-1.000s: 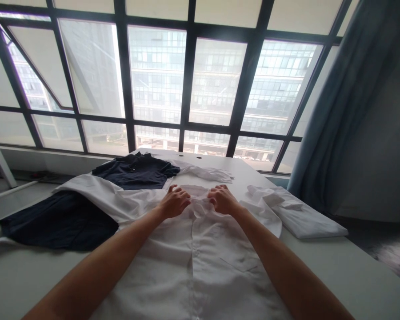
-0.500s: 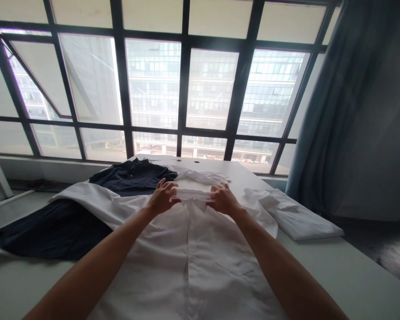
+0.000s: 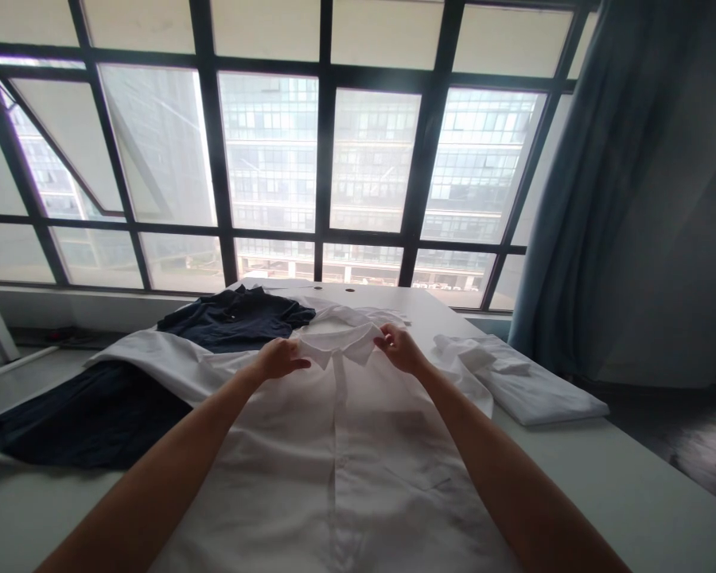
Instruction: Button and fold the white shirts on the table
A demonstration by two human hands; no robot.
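Note:
A white button-up shirt (image 3: 382,446) lies front side up on the table, its button placket running toward me and its chest pocket on the right half. My left hand (image 3: 279,358) is closed on the left side of the shirt's collar (image 3: 340,342). On the opposite side, my right hand (image 3: 398,348) pinches the collar between thumb and fingers. The collar is spread between both hands, its two points facing me. The left sleeve reaches out over dark cloth.
Dark navy garments (image 3: 235,318) lie at the back left and under the white sleeve. A folded white garment (image 3: 537,386) rests along the right side of the white table (image 3: 620,477). Large windows (image 3: 268,151) stand behind, with a blue-grey curtain (image 3: 590,223) at right.
The collar was held up as a narrow band between my hands; now it is folded down with its points showing. My hands have moved slightly apart along it.

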